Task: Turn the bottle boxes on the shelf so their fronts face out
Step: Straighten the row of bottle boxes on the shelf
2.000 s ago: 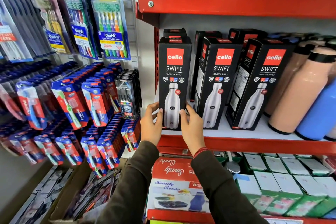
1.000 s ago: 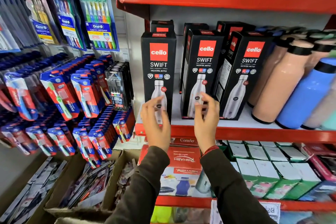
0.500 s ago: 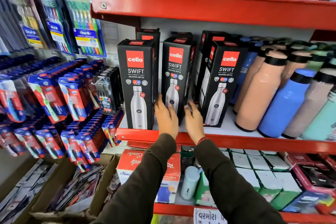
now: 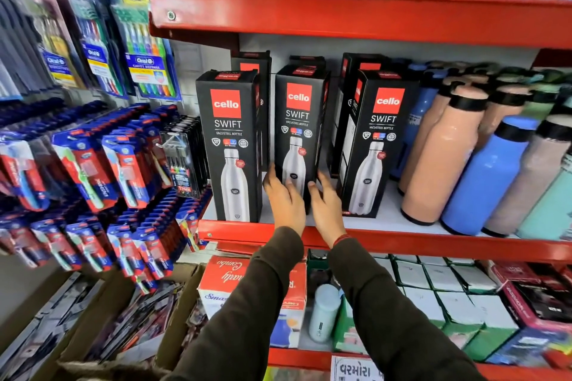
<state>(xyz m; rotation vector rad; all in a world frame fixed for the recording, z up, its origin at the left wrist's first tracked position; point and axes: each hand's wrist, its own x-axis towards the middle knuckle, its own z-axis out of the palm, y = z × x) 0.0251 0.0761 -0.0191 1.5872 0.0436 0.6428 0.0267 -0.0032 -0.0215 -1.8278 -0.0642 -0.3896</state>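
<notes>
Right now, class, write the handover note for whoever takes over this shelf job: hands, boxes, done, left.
Left hand and right hand: both open, flanking the base of the middle box; firm contact unclear.
Left box: at the shelf edge, front facing out.
Middle box: front nearly out, set further back.
Right box: angled, side panel showing.
Left to do: square the middle box, turn the right one.

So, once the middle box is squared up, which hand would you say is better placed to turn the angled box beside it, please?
Probably the right hand: it lies next to the angled box, whose side panel shows. The left hand sits beyond the middle box.
</notes>
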